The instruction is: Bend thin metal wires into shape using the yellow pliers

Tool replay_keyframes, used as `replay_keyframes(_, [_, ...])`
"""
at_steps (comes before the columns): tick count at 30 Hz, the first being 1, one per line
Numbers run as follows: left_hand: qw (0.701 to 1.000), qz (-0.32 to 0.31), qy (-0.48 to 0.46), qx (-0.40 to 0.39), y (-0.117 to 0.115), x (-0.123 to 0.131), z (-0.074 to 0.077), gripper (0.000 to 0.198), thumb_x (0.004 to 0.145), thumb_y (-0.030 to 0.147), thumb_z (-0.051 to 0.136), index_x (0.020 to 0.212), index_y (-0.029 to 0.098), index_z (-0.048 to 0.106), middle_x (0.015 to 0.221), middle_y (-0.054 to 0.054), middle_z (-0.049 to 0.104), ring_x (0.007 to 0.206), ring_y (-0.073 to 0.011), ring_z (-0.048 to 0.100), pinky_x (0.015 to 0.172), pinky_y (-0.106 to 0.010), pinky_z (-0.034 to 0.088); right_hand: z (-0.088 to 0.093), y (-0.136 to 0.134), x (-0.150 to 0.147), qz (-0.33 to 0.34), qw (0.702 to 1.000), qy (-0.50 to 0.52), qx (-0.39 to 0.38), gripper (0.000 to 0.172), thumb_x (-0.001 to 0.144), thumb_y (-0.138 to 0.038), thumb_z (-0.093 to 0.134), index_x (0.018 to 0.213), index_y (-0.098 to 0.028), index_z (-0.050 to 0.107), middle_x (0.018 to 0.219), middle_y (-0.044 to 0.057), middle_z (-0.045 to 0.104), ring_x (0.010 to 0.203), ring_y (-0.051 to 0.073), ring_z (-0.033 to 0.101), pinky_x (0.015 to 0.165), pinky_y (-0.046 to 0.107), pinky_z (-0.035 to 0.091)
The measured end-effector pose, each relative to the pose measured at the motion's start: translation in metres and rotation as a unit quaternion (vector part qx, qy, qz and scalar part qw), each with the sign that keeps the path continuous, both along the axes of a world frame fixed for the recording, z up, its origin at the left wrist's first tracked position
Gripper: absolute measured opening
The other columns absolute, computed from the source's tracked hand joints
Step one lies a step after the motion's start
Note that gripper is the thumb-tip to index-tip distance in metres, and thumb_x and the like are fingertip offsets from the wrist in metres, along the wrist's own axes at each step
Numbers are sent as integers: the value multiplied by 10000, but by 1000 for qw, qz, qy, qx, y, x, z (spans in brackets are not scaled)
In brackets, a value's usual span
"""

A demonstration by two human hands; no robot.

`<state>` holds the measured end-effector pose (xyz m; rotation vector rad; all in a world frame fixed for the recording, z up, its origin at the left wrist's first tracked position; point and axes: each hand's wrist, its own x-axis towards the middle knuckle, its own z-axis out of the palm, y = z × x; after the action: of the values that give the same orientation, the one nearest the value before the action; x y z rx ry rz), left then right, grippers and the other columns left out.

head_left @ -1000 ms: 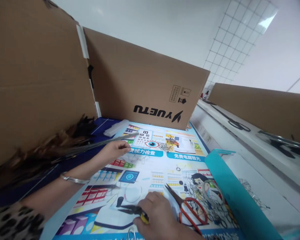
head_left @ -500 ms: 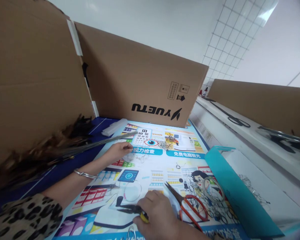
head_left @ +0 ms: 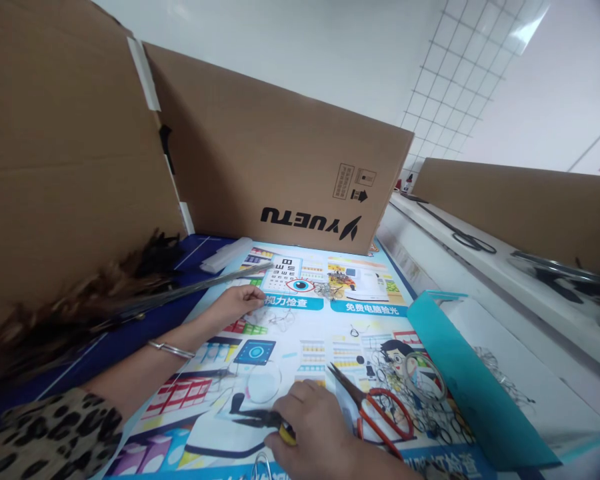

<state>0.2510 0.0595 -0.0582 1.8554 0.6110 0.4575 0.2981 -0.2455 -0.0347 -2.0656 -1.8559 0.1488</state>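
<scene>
My right hand (head_left: 316, 430) is closed around yellow-handled pliers (head_left: 260, 420), whose dark jaws point left over a printed poster (head_left: 310, 347) that covers the table. Farther back, my left hand (head_left: 235, 303) is stretched out with its fingers pinched on a small clear bag (head_left: 273, 317) holding thin wire pieces. Red-handled scissors (head_left: 375, 407) lie just right of my right hand. A roll of clear tape (head_left: 423, 377) lies beyond the scissors.
Cardboard panels (head_left: 280, 180) wall the back and left. A feather duster (head_left: 80, 300) lies on the left. A teal folder (head_left: 455, 380) with white sheets sits on the right. Beyond it, a white counter (head_left: 480, 260) carries black scissors (head_left: 467, 239).
My left hand has drawn slightly back toward me with the small bag. My right hand stays in place on the pliers. The view has shifted a little.
</scene>
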Motion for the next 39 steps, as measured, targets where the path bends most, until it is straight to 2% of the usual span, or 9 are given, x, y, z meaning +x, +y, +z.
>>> replay_keyframes(11, [1000,-4,13,-12,4,2,-7,340,616,445,700,809,168,665,557,47,541,469,-112,461,437,-202,336,1,0,0,3,1000,5,6,210,742,-383,639,881,-227,623,876,36,622,819,214,564,720,323,437])
replay_keyframes(21, [999,-42,21,-3,1,-3,4,377,630,477,698,852,175,655,621,28,589,533,-139,548,501,-225,427,3,-1,0,0,1000,6,-1,204,753,-386,629,882,-228,626,876,36,622,835,217,568,726,322,442])
replay_keyframes(26, [997,-46,17,57,3,-6,6,351,692,459,642,900,177,664,716,0,630,624,-168,581,553,-238,447,3,-1,-1,1,1000,2,-4,197,748,-375,633,870,-220,621,875,35,620,830,214,567,733,324,447])
replay_keyframes(30, [989,-53,1,138,1,-14,13,312,705,436,636,901,200,696,869,-35,666,755,-199,587,712,-275,469,2,-1,0,1,1000,-1,-5,205,743,-384,643,861,-219,617,872,38,621,833,217,565,741,328,447])
replay_keyframes(35, [969,-139,-4,205,-13,-27,23,259,764,402,613,913,232,739,964,-47,647,855,-208,590,816,-283,450,4,-1,0,4,1000,2,-5,211,754,-388,639,884,-224,617,885,36,623,864,221,568,766,330,445])
replay_keyframes(39, [948,-187,1,257,-20,-31,25,249,838,357,559,978,248,735,1003,-47,627,927,-213,583,862,-291,434,8,-1,0,3,1000,-4,-12,198,760,-375,627,884,-221,622,876,38,621,860,221,569,748,322,445])
